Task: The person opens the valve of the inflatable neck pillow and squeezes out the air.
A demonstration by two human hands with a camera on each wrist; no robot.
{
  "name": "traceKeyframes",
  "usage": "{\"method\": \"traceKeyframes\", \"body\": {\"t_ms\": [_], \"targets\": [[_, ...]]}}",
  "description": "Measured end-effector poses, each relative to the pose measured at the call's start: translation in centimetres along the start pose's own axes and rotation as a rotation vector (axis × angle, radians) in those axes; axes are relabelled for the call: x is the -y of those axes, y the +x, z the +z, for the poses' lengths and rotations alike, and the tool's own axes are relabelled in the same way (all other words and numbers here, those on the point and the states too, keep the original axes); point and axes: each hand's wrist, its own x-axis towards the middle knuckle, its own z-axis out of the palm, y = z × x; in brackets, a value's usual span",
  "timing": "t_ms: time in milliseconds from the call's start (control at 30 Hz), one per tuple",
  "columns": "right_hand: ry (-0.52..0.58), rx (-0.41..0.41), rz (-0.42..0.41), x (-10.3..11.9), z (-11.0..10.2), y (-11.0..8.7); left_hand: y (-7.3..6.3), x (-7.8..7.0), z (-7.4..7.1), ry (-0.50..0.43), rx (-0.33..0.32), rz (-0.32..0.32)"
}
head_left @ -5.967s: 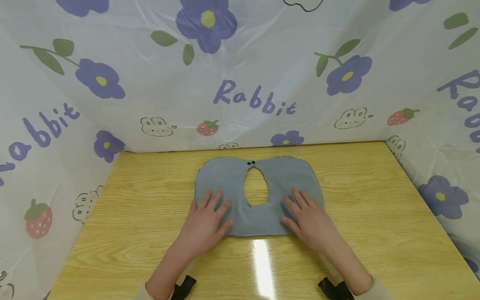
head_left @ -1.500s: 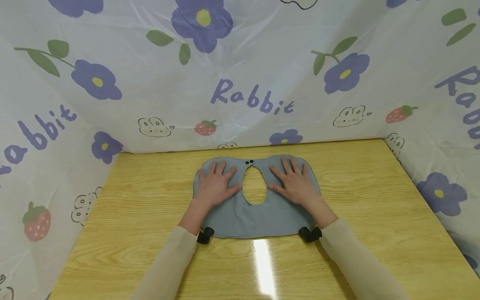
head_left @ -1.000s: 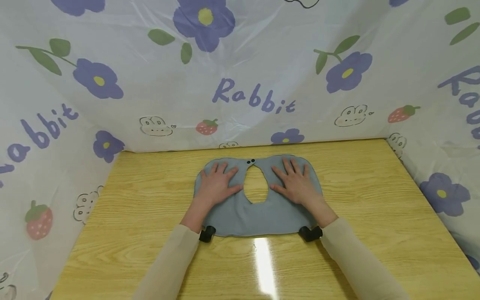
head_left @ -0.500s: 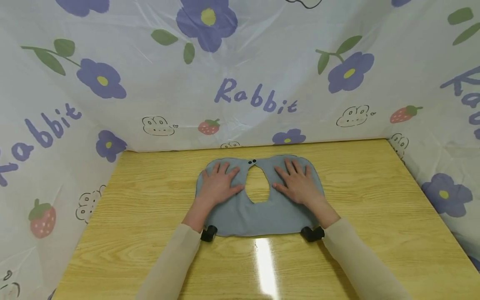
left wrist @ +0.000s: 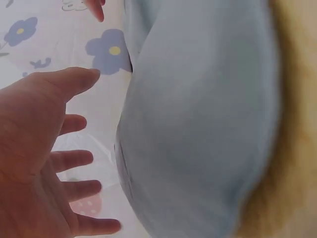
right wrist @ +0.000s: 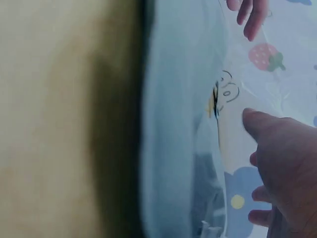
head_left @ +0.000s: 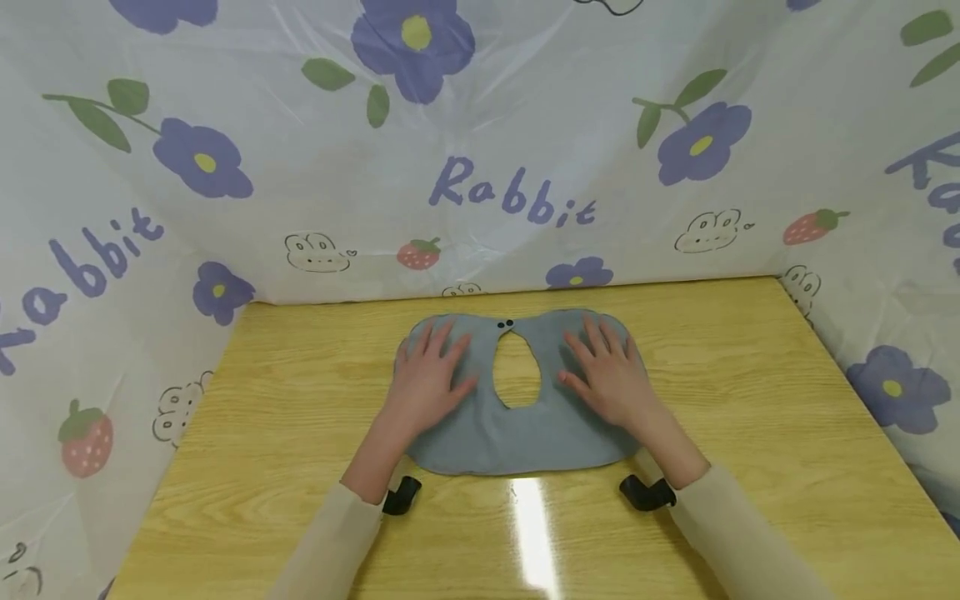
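Observation:
A grey-blue bib (head_left: 517, 442) lies spread on the wooden table, its neck hole in the middle and two dark snaps (head_left: 505, 324) closing the top. Over its left half hovers my left hand (head_left: 427, 379), fingers spread and palm down. My right hand (head_left: 611, 379) is over the right half in the same way. In the left wrist view a gap shows between the left hand (left wrist: 34, 134) and the bib (left wrist: 193, 109). The right wrist view likewise shows the right hand (right wrist: 292, 163) raised off the cloth. Neither hand holds anything.
The wooden tabletop (head_left: 300, 400) extends around the bib on every side. A white printed sheet (head_left: 510, 117) with flowers and rabbits walls in the back and both sides. Black wrist mounts (head_left: 401, 496) (head_left: 645, 493) sit below the hands.
Both hands slid up the bib from its lower part to its upper corners and rested there. Since half a second ago they have lifted and drawn slightly back and apart.

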Motion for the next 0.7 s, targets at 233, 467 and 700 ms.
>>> {"method": "traceKeyframes", "body": {"t_ms": [233, 467, 700], "targets": [[-0.038, 0.025, 0.024, 0.2, 0.9, -1.3, -2.1, 0.1, 0.3, 0.032, 0.032, -0.003], [-0.053, 0.070, 0.037, 0.1, 1.9, -1.7, -2.5, 0.1, 1.2, -0.003, 0.089, -0.027], [-0.038, 0.099, 0.056, 0.3, 2.0, -1.6, -2.5, -0.2, 1.4, -0.028, 0.115, -0.051]]}}
